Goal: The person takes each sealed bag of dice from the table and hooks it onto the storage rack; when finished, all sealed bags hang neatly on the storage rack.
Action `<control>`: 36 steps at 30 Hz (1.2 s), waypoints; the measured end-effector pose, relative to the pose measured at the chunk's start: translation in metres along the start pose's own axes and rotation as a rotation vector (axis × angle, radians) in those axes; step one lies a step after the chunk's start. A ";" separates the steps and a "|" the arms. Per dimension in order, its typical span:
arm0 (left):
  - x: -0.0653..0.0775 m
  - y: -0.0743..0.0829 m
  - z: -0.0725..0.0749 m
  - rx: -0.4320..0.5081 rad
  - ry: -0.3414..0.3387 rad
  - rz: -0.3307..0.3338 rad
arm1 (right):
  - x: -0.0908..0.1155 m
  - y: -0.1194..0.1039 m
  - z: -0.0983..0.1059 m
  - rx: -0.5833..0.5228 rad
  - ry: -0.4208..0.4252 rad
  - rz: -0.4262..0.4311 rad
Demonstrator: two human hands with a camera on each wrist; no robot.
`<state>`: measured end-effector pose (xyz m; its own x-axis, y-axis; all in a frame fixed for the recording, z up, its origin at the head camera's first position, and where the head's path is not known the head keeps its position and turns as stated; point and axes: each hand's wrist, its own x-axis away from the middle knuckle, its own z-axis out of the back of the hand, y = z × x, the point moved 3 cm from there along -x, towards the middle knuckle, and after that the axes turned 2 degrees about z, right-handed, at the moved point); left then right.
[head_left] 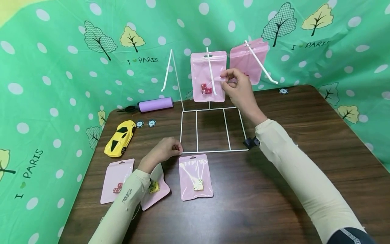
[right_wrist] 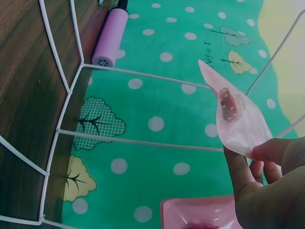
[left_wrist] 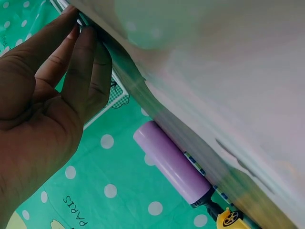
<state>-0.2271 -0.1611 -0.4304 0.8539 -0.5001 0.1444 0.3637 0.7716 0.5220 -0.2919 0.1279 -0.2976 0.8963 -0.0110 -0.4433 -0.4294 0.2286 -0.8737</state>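
Note:
A white wire display rack (head_left: 197,132) with three prongs stands on the table. On its middle prong hangs a pink zip pouch (head_left: 198,73) holding red dice (head_left: 206,89). My right hand (head_left: 242,88) pinches that pouch's right edge between thumb and fingers, and the right wrist view shows the pouch (right_wrist: 248,126) bent in the grip. More pink pouches (head_left: 256,56) hang on the right prong, partly behind this hand. My left hand (head_left: 163,152) pinches the rack's front left corner; in the left wrist view the fingertips (left_wrist: 86,36) meet at the white wire.
Nearer me lie a pouch with white dice (head_left: 186,179), one with yellow dice (head_left: 163,189) partly under my left arm, and one with red dice (head_left: 111,176). Left of the rack are a yellow toy car (head_left: 120,139), a purple pump (head_left: 156,104) and chips (head_left: 151,123). Another chip (head_left: 283,91) lies back right.

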 end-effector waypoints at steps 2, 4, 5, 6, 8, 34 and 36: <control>0.000 0.000 0.000 -0.003 0.002 -0.005 | 0.000 0.001 0.001 0.000 -0.002 0.008; 0.001 0.001 0.000 -0.003 0.004 -0.011 | 0.000 0.003 0.001 -0.019 -0.010 0.004; 0.001 0.001 0.001 -0.004 0.004 -0.014 | 0.001 0.004 0.002 -0.032 -0.015 -0.001; 0.001 0.001 0.001 -0.005 0.003 -0.017 | 0.001 0.005 0.003 -0.039 -0.022 -0.003; 0.001 0.003 0.001 -0.003 -0.003 -0.017 | 0.002 0.008 0.006 -0.053 -0.034 -0.015; 0.055 0.009 0.054 0.083 0.149 0.043 | 0.061 0.062 0.106 0.142 -0.102 -0.143; 0.064 0.008 0.058 0.087 0.165 0.051 | 0.071 0.069 0.109 0.239 -0.198 -0.184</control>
<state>-0.1911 -0.2099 -0.3684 0.9225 -0.3844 0.0362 0.2910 0.7540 0.5889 -0.2456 0.2494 -0.3674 0.9702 0.1105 -0.2156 -0.2422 0.4614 -0.8535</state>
